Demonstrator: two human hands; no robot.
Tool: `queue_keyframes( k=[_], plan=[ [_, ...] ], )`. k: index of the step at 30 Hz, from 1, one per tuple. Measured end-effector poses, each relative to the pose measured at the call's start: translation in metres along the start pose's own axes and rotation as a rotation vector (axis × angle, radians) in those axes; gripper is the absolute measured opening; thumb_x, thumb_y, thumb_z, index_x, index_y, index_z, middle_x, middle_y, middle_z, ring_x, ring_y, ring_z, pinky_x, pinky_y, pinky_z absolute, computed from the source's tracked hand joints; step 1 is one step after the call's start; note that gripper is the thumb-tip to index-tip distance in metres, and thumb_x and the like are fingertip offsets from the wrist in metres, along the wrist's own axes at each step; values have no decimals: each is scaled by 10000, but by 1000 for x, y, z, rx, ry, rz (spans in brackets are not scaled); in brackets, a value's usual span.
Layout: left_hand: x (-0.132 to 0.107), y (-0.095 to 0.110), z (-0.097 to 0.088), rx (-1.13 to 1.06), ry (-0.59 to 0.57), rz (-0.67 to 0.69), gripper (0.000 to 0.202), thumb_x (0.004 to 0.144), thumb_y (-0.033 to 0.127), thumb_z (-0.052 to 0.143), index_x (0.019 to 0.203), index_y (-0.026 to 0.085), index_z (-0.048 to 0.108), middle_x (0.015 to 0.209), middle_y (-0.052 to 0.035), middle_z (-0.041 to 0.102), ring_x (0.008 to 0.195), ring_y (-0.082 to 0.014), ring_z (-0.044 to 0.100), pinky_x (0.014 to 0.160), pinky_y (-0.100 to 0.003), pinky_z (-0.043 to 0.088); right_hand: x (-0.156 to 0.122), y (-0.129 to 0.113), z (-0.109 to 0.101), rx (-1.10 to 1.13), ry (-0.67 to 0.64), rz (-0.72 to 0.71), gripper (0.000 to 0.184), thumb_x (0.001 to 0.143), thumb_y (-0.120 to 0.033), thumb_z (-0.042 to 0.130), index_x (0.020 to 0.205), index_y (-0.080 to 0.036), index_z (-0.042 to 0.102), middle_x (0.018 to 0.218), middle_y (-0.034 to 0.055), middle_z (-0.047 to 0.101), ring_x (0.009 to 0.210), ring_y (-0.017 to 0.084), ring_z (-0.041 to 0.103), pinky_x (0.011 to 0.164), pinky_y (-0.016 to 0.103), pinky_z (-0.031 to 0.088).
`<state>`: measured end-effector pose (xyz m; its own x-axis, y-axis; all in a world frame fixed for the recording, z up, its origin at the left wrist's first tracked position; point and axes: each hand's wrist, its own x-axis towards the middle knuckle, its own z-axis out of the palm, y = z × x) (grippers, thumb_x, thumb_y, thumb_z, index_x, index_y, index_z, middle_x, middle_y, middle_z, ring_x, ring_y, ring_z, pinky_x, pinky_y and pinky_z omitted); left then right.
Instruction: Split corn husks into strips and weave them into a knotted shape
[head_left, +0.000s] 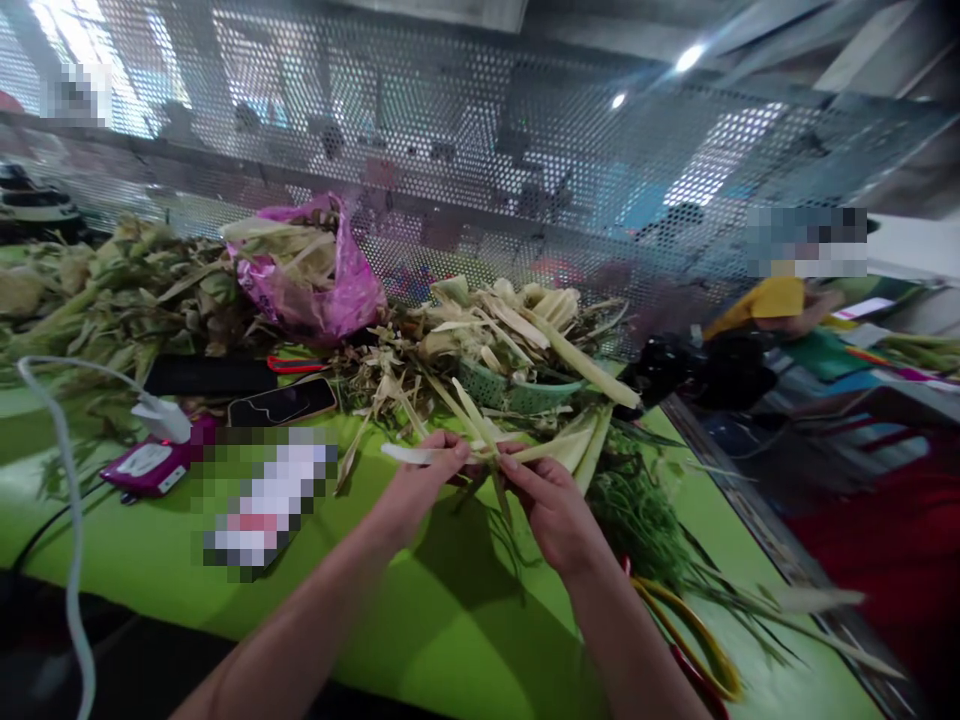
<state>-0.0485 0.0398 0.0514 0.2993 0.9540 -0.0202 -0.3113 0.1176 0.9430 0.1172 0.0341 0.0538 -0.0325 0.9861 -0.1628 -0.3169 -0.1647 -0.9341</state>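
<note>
Above the green tabletop (480, 640), my left hand (420, 480) pinches pale corn husk strips (474, 412). My right hand (555, 505) grips the same strips from the other side, close to where they cross. One strip points up and away, a white one sticks out to the left, and thin ends hang below. More long pale husks (589, 450) lie just beyond my right hand. A green basket (517, 390) heaped with dry husks (487, 330) stands behind both hands. Feathery green leaves (641, 500) spread to the right of my right hand.
Yellow-and-red-handled scissors (697, 635) lie by my right forearm. Phones (281, 403), a purple power strip (161, 460) and a white cable (64, 450) occupy the left. Behind are piled leaves (127, 290), a purple bag (352, 280) and a perforated metal screen (465, 130). Another person's yellow sleeve (772, 297) shows right.
</note>
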Motion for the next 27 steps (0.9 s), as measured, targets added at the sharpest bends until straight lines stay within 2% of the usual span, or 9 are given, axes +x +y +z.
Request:
queue_keyframes(
  k=[4,8,11,13,16,18,20,24,27],
  plan=[
    [0,-5,5,46,-61,19,343,745,440,652,964,191,563,914,-34,600,833,-144,543,756,-261,413,-3,-2,4,-37,-1,-7,272,650,-319,778,867,-191,675,740,13,677,659,139,598,645,262,478],
    [1,-12,5,151,-44,12,290,804,464,569,795,175,550,726,-5,567,704,-128,513,645,-241,390,-2,1,5,-216,47,-144,224,662,-321,755,815,-183,666,723,8,647,647,133,562,625,257,450],
    [2,-15,3,181,-71,26,297,801,443,578,699,174,504,637,17,505,612,-107,453,571,-232,346,0,6,3,-317,117,-220,182,676,-305,732,800,-193,658,671,-19,596,627,123,526,614,249,422],
    [2,-15,2,141,-83,1,276,783,416,607,706,171,505,644,18,502,604,-102,452,570,-231,349,1,8,3,-355,123,-249,166,695,-303,713,808,-198,654,699,-16,594,665,132,533,648,258,426],
    [1,-13,5,46,-60,-58,262,765,415,627,797,169,539,708,5,541,647,-109,495,614,-236,378,1,5,4,-408,66,-278,158,722,-320,696,817,-200,658,782,4,609,765,153,553,730,280,437],
    [0,-11,7,30,-37,-71,292,762,448,621,835,174,554,708,10,542,640,-104,485,607,-229,367,-1,3,5,-436,15,-284,161,737,-338,688,822,-203,666,826,14,611,825,165,560,774,291,438],
    [-1,-9,7,69,-27,-68,317,762,487,606,792,174,563,642,27,502,595,-95,438,564,-222,329,-2,1,7,-424,-10,-276,179,746,-353,682,855,-211,672,874,21,612,858,170,564,785,293,442],
    [0,-10,6,108,14,-74,333,765,504,589,712,177,554,571,38,464,563,-97,420,546,-226,318,-5,-1,9,-323,-12,-210,291,785,-390,633,1033,-238,636,910,24,607,768,146,550,694,271,449],
    [1,-11,5,74,108,-66,310,767,482,588,712,180,544,580,28,507,577,-103,451,577,-230,348,-6,-1,10,-382,-31,-184,270,758,-403,656,942,-209,618,837,15,597,722,143,524,657,262,428]
  ],
)
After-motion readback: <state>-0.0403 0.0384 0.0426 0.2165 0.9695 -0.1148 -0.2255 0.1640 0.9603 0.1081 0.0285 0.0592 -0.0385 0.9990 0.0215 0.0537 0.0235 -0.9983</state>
